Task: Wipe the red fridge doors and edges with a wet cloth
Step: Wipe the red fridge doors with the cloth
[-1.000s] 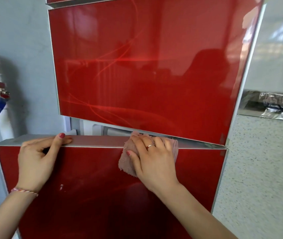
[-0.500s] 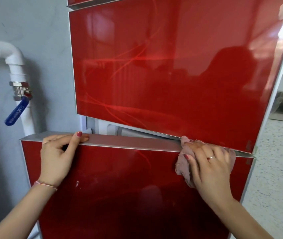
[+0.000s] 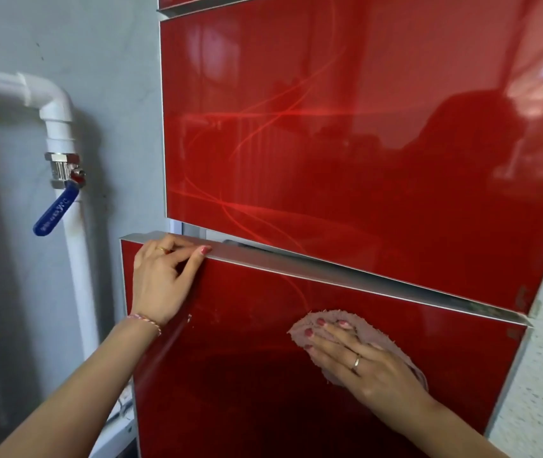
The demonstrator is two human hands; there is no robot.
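- Grey wall [image 3: 108, 94] with a white pipe [image 3: 75, 246] flanks our red fridge.
- Our left hand [image 3: 161, 282] curls over the lower door [image 3: 247, 375] top edge [image 3: 329, 271], holding it.
- Our right hand [image 3: 362, 358] presses the pink cloth [image 3: 339, 317] flat, fingers straight, against that door's front.

Cloth [image 3: 346, 320] now lower on door [image 3: 263, 375]

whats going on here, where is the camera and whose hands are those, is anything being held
There is no machine here. A person wears a camera on the head, so the one view looks forward and down at their own two hands. In front stands a red fridge. The left hand grips the metal top edge of the lower door, which stands ajar. The right hand lies flat, pressing a pink cloth against that door's face. Above is the upper door. At left a white pipe with a blue valve handle runs down the grey wall.
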